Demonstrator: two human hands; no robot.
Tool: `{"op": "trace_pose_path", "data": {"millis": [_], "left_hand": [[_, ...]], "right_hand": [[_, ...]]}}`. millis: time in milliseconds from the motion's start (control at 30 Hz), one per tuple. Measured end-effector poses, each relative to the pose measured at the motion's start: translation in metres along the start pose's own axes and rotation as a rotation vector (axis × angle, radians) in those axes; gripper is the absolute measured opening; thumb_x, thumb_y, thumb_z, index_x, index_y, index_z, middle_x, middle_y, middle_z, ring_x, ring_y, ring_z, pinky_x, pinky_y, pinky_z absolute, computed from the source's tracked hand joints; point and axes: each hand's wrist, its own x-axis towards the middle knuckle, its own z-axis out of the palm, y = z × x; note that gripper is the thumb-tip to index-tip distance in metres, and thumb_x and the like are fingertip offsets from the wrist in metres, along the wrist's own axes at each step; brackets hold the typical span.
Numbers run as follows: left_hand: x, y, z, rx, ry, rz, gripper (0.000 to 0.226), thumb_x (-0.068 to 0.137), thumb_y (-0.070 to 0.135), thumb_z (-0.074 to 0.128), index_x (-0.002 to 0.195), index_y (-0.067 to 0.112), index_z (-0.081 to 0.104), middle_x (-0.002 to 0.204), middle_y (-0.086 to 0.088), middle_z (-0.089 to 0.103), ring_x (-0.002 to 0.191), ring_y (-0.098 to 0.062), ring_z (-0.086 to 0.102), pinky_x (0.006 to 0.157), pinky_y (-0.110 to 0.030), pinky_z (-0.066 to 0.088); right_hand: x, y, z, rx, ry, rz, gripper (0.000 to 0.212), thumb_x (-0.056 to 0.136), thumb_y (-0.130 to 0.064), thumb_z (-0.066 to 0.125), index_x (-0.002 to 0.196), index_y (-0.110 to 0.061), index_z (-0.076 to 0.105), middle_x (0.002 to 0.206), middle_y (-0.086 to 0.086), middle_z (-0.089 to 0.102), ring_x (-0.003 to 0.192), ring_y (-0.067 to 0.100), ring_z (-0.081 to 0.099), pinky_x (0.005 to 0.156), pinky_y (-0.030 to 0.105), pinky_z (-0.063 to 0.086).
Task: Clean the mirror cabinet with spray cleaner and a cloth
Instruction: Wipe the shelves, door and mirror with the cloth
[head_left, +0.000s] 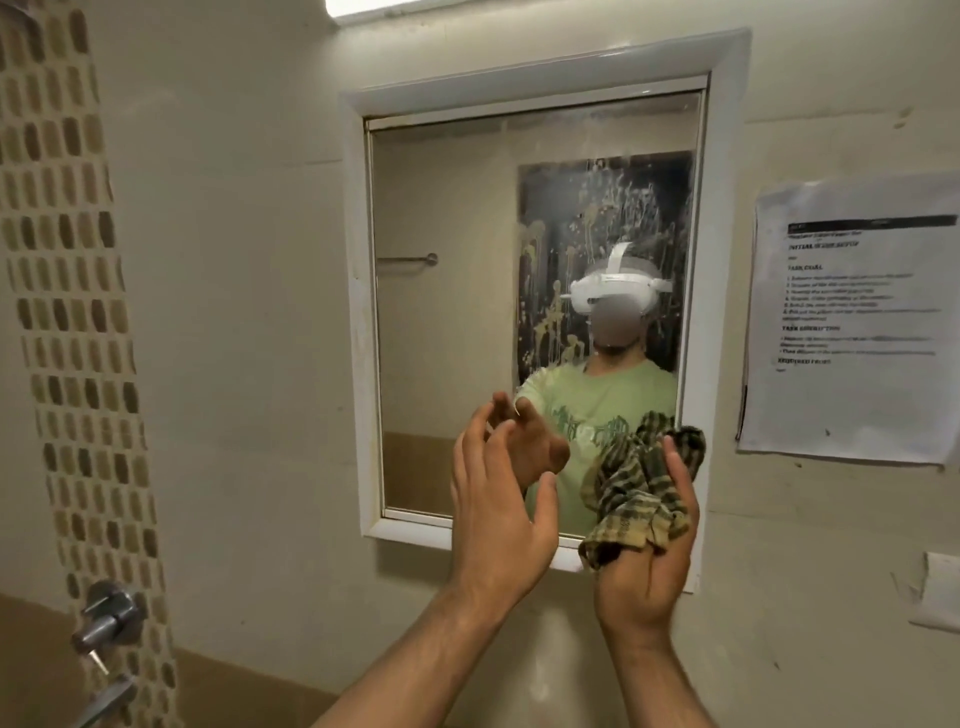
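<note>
The mirror cabinet (535, 291) hangs on the tiled wall, its white frame (358, 312) surrounding a glass door streaked with pale drips and spatter, densest across the upper right part of the pane. The right hand (644, 551) is raised in front of the lower right corner of the cabinet with its fingers curled around a bunched checked cloth (641, 488), which it grips loosely in the palm. The left hand (498, 499) is held up beside it, empty, fingers spread and slightly bent, close to the glass; whether it touches the pane cannot be told. No spray bottle is in view, and whether the drips are cleaner or soil cannot be determined. The step in hand appears to be the start of wiping. For a good result, gather the cloth into a flat pad so that a broad face meets the glass, not a loose tail. Begin at the top edge and work downward in overlapping passes, so loosened residue is carried down and not back over cleaned glass. Apply firmer pressure over the thick runs. Steady the cabinet with the free hand at the frame, not on the pane, to avoid fingerprints. Turn the cloth to a clean face as it loads, and finish along the lower frame where runoff collects
</note>
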Motion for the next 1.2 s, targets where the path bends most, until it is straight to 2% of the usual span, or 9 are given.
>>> {"op": "trace_pose_path", "data": {"millis": [133,233,333,467,567,767,933,1067,1200], "left_hand": [[0.034,-0.014,-0.018,-0.030,0.037,0.056,0.060,0.094,0.036,0.059,0.147,0.019,0.041,0.165,0.004,0.021,0.153,-0.015,0.019,0.124,-0.050,0.030],[0.072,-0.034,-0.046,-0.054,0.103,0.107,0.058,0.094,0.031,0.061,0.147,0.015,0.042,0.164,0.003,0.023,0.152,-0.018,0.022,0.123,-0.051,0.030],[0.111,-0.054,-0.074,-0.026,0.154,0.184,0.056,0.095,0.034,0.058,0.145,0.014,0.043,0.162,0.001,0.026,0.151,-0.019,0.024,0.124,-0.048,0.029],[0.157,-0.089,-0.111,0.024,0.178,0.296,0.052,0.101,0.040,0.050,0.146,0.015,0.039,0.164,-0.006,0.025,0.152,-0.027,0.024,0.122,-0.052,0.031],[0.198,-0.117,-0.135,-0.050,0.208,0.337,0.055,0.103,0.040,0.053,0.149,0.013,0.037,0.163,-0.012,0.027,0.152,-0.031,0.025,0.121,-0.053,0.031],[0.266,-0.129,-0.149,-0.108,0.196,0.393,0.061,0.099,0.034,0.051,0.152,0.007,0.037,0.156,-0.014,0.040,0.148,-0.031,0.032,0.121,-0.050,0.031],[0.299,-0.116,-0.146,-0.268,0.216,0.436,0.054,0.097,0.027,0.050,0.146,0.005,0.044,0.150,-0.013,0.046,0.142,-0.030,0.039,0.118,-0.048,0.035],[0.312,-0.098,-0.144,-0.385,0.215,0.469,0.057,0.094,0.025,0.052,0.147,0.007,0.042,0.147,-0.011,0.049,0.138,-0.026,0.042,0.118,-0.048,0.037],[0.330,-0.080,-0.153,-0.310,0.245,0.491,0.064,0.087,0.026,0.050,0.147,0.007,0.043,0.153,-0.013,0.045,0.149,-0.029,0.032,0.125,-0.050,0.027]], "right_hand": [[0.028,-0.020,0.039,0.134,-0.078,-0.235,0.054,0.097,0.009,0.030,0.151,0.012,0.026,0.163,0.021,0.034,0.154,0.037,0.028,0.125,0.053,0.029],[0.052,-0.045,0.097,0.122,-0.164,-0.488,0.060,0.108,-0.017,0.037,0.148,0.021,0.013,0.162,0.021,0.023,0.156,0.029,0.022,0.127,0.044,0.022],[0.076,-0.060,0.150,0.032,-0.267,-0.595,0.068,0.104,-0.020,0.043,0.148,0.022,0.011,0.161,0.035,0.016,0.156,0.044,0.014,0.128,0.054,0.014],[0.107,-0.065,0.226,-0.187,-0.405,-0.737,0.069,0.092,-0.005,0.046,0.154,0.005,0.020,0.165,0.029,0.019,0.155,0.044,0.019,0.121,0.069,0.020],[0.129,-0.072,0.291,-0.484,-0.485,-0.814,0.075,0.090,-0.013,0.050,0.161,-0.006,0.024,0.170,0.016,0.020,0.157,0.032,0.022,0.122,0.064,0.023],[0.181,-0.073,0.378,-1.202,-0.531,-0.779,0.063,0.108,-0.048,0.034,0.165,-0.028,0.018,0.174,-0.002,0.006,0.160,0.016,0.001,0.130,0.045,0.002],[0.211,-0.082,0.398,-1.402,-0.545,-0.876,0.057,0.105,-0.053,0.035,0.157,-0.028,0.042,0.168,-0.004,0.031,0.157,0.018,0.022,0.128,0.043,0.013],[0.226,-0.088,0.387,-1.345,-0.556,-0.901,0.050,0.106,-0.048,0.035,0.145,-0.024,0.055,0.150,0.000,0.055,0.135,0.022,0.050,0.114,0.041,0.034],[0.242,-0.090,0.384,-1.263,-0.445,-0.849,0.039,0.105,-0.047,0.031,0.101,-0.022,0.061,0.091,-0.007,0.056,0.081,0.014,0.052,0.081,0.034,0.040]]}}
